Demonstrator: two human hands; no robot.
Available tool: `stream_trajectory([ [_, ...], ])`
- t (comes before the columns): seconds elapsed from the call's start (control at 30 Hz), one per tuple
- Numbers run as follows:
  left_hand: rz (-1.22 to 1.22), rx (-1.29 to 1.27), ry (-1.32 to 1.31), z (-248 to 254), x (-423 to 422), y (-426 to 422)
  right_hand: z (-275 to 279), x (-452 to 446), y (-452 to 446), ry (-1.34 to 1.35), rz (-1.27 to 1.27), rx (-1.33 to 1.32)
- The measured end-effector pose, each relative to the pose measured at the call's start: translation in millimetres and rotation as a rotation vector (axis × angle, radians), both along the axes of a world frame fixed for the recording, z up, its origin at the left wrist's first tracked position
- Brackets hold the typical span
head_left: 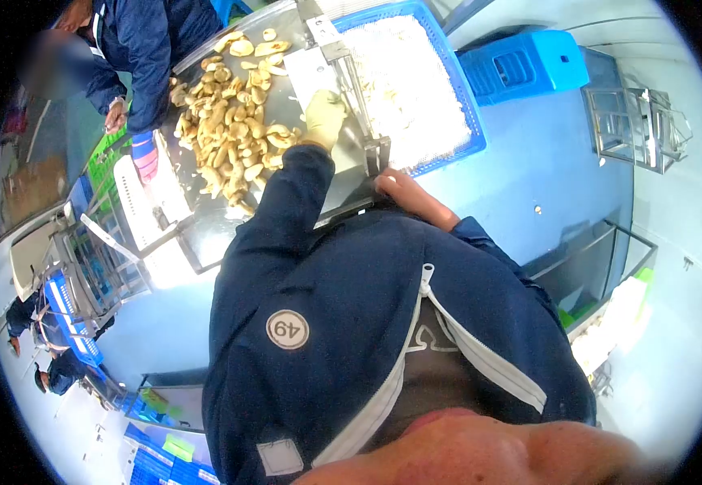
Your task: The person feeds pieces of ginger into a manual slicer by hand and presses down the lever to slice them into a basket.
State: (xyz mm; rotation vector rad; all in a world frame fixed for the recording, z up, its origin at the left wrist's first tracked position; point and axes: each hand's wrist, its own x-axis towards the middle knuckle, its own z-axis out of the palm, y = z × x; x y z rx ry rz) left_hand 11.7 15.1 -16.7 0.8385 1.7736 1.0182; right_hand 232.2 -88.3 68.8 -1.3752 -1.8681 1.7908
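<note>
My left hand (324, 120), in a pale yellow-green glove, is on the metal cutting device (318, 69) at the table's far side. Its fingers look curled; what they hold, if anything, is hidden. My bare right hand (403, 192) is closed at the near end of the device's long metal lever (377, 153), thumb uppermost, the other fingers mostly out of sight. Left of my gloved hand lies a heap of curved, light-brown pieces (229, 121), some showing pale cut faces. Right of the lever, a blue basket (474, 113) holds a mass of thin white slices (403, 81).
Across the steel table (282, 101), a person in a dark blue jacket (145, 52) has one arm over a white tray (131, 202). A blue plastic stool (524, 66) stands beyond the basket. Metal racks (638, 125) are at the right; other people (60, 372) work at far left.
</note>
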Motion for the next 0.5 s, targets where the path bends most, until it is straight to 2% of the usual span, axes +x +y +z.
stream_trajectory([
  [0.07, -0.019, 0.035, 0.017, -11, -5, 4, -5, -1, -3, -0.006, -0.028, -0.007],
  [0.17, -0.092, 0.118, 0.118, -10, -3, 0, 71, -11, 19, -0.044, -0.053, -0.197],
  [0.27, -0.066, -0.052, 0.245, 13, 3, 0, 40, -7, 14, -0.040, 0.001, -0.138],
  [0.3, -0.046, -0.031, 0.133, -1, 1, 1, 11, -2, 3, -0.044, -0.022, -0.068],
  [0.4, -0.025, 0.037, 0.150, -5, 2, 0, -10, 1, -7, 0.031, -0.038, -0.010],
  [0.43, -0.061, 0.113, 0.325, -9, 1, -1, 6, -2, -2, 0.032, -0.052, -0.063],
  [0.5, -0.096, 0.076, 0.398, 10, 4, -4, 59, -9, 13, 0.025, -0.090, -0.168],
])
